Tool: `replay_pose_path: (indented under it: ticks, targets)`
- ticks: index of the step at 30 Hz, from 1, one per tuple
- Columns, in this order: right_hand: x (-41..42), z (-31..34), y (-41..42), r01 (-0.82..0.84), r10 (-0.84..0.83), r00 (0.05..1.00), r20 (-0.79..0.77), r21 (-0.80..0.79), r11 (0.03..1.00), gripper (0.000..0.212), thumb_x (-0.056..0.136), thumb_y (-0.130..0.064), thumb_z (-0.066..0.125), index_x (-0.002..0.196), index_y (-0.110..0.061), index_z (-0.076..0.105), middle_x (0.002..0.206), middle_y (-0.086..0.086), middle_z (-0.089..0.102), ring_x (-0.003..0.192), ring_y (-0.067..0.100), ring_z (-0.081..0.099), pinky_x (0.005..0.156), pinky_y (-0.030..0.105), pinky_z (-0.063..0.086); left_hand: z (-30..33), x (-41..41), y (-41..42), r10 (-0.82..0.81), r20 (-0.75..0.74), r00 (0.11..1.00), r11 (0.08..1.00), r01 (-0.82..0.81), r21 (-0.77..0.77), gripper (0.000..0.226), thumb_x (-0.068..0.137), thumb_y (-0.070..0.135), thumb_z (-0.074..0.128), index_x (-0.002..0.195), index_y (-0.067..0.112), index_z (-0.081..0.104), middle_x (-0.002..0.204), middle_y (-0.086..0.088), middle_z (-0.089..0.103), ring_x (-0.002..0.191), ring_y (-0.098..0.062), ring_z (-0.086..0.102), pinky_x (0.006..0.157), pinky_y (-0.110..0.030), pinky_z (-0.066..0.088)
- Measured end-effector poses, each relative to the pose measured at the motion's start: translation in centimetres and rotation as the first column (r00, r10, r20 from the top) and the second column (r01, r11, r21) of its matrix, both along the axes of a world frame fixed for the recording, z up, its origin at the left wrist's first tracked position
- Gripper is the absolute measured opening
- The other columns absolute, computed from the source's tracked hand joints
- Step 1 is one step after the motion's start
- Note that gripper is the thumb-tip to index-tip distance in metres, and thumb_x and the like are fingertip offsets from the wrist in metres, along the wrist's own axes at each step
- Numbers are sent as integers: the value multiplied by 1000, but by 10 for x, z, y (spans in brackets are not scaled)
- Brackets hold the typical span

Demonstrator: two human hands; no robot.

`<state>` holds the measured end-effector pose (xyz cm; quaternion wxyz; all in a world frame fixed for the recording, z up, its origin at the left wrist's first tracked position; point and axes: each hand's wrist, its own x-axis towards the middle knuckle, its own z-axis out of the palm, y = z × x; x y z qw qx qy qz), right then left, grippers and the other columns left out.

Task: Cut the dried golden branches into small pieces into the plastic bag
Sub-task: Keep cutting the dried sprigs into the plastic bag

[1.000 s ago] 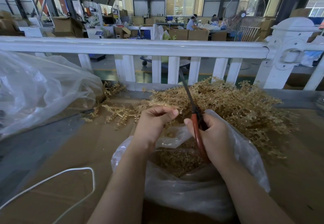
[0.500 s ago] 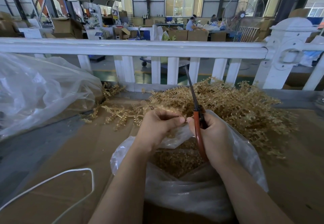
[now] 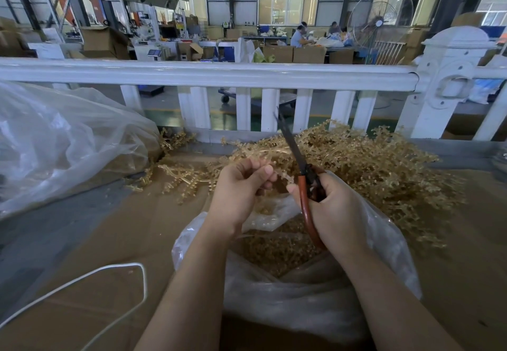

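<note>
Scissors in right hand point up, away

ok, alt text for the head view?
Over an open plastic bag of cut pieces, the left hand pinches a golden sprig while the right hand grips red-handled scissors. Golden branches are heaped behind, before a white railing.

Left hand pinching a golden sprig at frame centre, right hand gripping red-handled scissors with blades pointing up, open plastic bag of cut pieces below, golden branch pile centre right, white railing across the top.
</note>
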<state>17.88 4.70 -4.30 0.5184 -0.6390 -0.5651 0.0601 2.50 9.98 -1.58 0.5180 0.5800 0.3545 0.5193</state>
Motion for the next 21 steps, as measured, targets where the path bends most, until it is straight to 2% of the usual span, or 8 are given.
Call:
replay_pose_path:
  ticks: [3, 6, 10, 14, 21]
  targets:
    - [0, 0, -2, 14, -9, 985, 170, -25, 1000, 45, 73, -68, 67, 91, -28, 60, 83, -26, 56, 74, -11, 54, 57, 2, 40, 4, -4, 0, 49, 5, 999, 998, -49, 26, 18, 98, 6, 57, 83, 11, 66, 72, 1, 66, 63, -3, 58, 60, -13, 47]
    - [-1, -3, -1, 29, -11, 967, 254, -65, 997, 56, 71, -77, 61, 95, -27, 56, 94, -20, 58, 82, -2, 53, 57, 4, 33, 5, -7, 0, 66, -16, 998, 997, -65, 50, 21, 99, 6, 56, 81, 12, 65, 71, 2, 64, 63, -3, 56, 61, -13, 46]
    - [0, -5, -1, 32, -2, 951, 308, -93, 995, 62, 69, -80, 57, 94, -24, 53, 93, -12, 60, 82, 5, 54, 57, 6, 30, 5, -9, 1, 66, -44, 997, 994, -62, 90, 17, 100, 1, 52, 87, -4, 62, 72, 0, 61, 62, 1, 55, 61, -11, 44]
    - [0, -4, -1, 39, -2, 935, 353, -97, 994, 65, 66, -83, 53, 90, -22, 51, 86, -10, 60, 76, 6, 53, 54, 7, 30, 3, -10, 2, 90, -109, 990, 990, -76, 122, 26, 99, -1, 51, 83, 13, 66, 66, 11, 61, 61, 2, 53, 59, -11, 42]
    - [2, -6, -1, 51, 3, 923, 385, -129, 990, 66, 68, -84, 54, 90, -21, 57, 86, -12, 63, 76, 5, 55, 56, 6, 31, 1, -10, 2, 76, -124, 989, 991, -61, 121, 27, 99, 0, 50, 82, 15, 66, 66, 13, 60, 62, 2, 52, 60, -11, 42]
